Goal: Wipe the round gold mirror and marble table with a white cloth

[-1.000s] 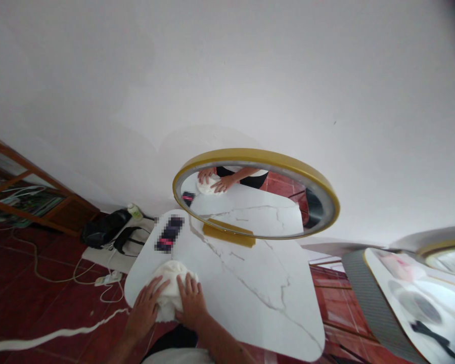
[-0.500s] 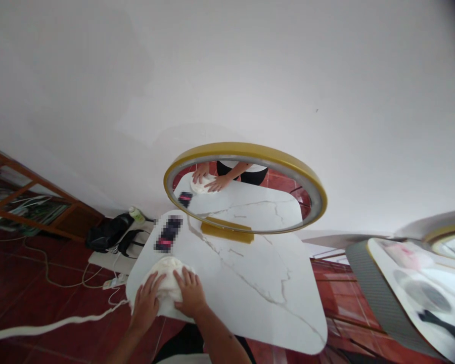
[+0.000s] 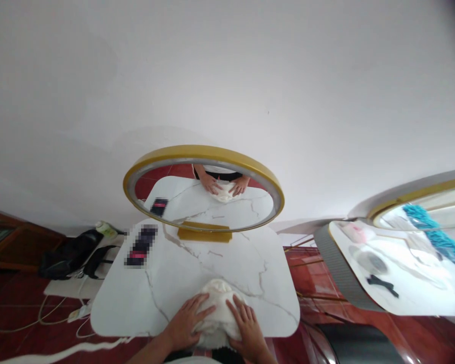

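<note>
A white cloth (image 3: pixel 220 303) lies bunched at the front edge of the white marbled table (image 3: pixel 117 298). My left hand (image 3: pixel 189 321) rests on its left side, fingers spread. On the cloth's right side lies my right hand (image 3: pixel 246 323), its fingers also apart. Both palms press on the fabric, which shows between them. The gold-rimmed round mirror (image 3: pixel 203 151) behind reflects the two hands and the cloth.
A pixelated dark and pink item (image 3: pixel 141 246) is on the table's left part. Black bags (image 3: pixel 66 255), a bottle (image 3: pixel 106 230) and cables are at left. To the right stand a second white table (image 3: pixel 402 298) with a black strap (image 3: pixel 382 284), and a black seat (image 3: pixel 358 341).
Both hands and the cloth have moved right across the table, from its left corner to the front middle. The view has turned right, showing more of the second table and the black seat.
</note>
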The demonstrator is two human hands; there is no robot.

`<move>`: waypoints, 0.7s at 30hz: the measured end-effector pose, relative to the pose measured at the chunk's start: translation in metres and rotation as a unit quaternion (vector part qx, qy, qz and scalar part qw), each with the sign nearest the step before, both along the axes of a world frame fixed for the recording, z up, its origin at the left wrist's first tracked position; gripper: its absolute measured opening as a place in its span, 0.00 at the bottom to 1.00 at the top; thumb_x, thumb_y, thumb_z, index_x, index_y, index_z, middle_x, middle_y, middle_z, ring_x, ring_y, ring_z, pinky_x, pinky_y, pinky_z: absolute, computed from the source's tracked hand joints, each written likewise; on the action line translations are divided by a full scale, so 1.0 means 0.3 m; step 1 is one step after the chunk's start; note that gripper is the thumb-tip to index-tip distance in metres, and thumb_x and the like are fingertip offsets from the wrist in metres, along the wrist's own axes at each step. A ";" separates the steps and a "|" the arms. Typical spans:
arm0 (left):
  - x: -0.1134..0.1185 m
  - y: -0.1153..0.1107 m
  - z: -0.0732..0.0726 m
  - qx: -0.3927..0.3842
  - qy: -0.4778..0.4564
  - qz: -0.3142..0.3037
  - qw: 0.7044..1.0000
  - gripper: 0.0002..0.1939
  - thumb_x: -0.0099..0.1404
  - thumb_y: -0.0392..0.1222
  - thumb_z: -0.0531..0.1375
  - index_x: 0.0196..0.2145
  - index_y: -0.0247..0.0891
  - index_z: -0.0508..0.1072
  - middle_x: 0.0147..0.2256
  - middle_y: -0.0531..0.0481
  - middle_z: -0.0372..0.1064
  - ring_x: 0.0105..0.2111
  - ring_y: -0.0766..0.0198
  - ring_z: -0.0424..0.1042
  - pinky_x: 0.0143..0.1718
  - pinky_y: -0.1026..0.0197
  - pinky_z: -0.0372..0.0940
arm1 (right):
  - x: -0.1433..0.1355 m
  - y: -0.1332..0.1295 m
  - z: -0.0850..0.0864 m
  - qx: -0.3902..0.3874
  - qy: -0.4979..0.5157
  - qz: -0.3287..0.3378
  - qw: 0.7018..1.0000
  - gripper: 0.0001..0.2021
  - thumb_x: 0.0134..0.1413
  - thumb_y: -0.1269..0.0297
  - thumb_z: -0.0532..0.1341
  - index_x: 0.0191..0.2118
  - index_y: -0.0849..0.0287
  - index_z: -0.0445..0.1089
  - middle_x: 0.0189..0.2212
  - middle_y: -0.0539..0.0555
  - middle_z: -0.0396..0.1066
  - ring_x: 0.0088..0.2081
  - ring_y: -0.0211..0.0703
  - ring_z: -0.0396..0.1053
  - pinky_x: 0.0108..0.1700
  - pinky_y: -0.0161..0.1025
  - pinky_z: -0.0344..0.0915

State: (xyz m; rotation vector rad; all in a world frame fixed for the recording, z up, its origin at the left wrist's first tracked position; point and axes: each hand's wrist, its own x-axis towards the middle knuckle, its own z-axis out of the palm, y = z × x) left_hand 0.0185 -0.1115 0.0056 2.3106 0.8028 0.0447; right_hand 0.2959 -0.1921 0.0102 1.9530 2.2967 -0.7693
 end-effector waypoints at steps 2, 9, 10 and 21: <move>0.046 0.009 -0.005 -0.026 0.004 0.001 1.000 0.45 0.53 0.43 0.62 0.64 0.60 0.45 0.67 0.56 0.37 0.63 0.47 0.45 0.61 0.44 0.48 | 0.026 -0.017 -0.001 -0.004 -0.008 -0.016 1.000 0.48 0.42 0.53 0.61 0.65 0.40 0.31 0.66 0.40 0.36 0.64 0.55 0.45 0.61 0.49 0.46; 0.031 0.048 0.006 -0.019 0.031 0.038 0.999 0.43 0.53 0.38 0.60 0.62 0.60 0.50 0.65 0.57 0.45 0.63 0.50 0.46 0.62 0.46 0.47 | -0.065 0.032 -0.038 -0.005 0.008 -0.057 0.998 0.43 0.47 0.51 0.58 0.66 0.41 0.36 0.66 0.45 0.38 0.63 0.59 0.46 0.61 0.54 0.45; 0.009 0.057 0.006 -0.004 0.036 0.051 0.998 0.43 0.53 0.36 0.59 0.62 0.60 0.50 0.65 0.57 0.45 0.63 0.51 0.47 0.62 0.47 0.47 | -0.092 0.051 -0.042 0.006 0.011 -0.053 0.999 0.43 0.47 0.51 0.58 0.66 0.42 0.35 0.66 0.45 0.38 0.63 0.58 0.46 0.61 0.54 0.45; -0.252 0.137 -0.035 0.124 0.031 0.321 0.939 0.37 0.60 0.26 0.47 0.63 0.55 0.50 0.66 0.56 0.39 0.64 0.57 0.44 0.63 0.48 0.49 | -0.466 0.360 0.011 -0.003 0.046 0.030 0.999 0.51 0.41 0.51 0.62 0.67 0.51 0.32 0.67 0.57 0.35 0.63 0.63 0.48 0.60 0.57 0.49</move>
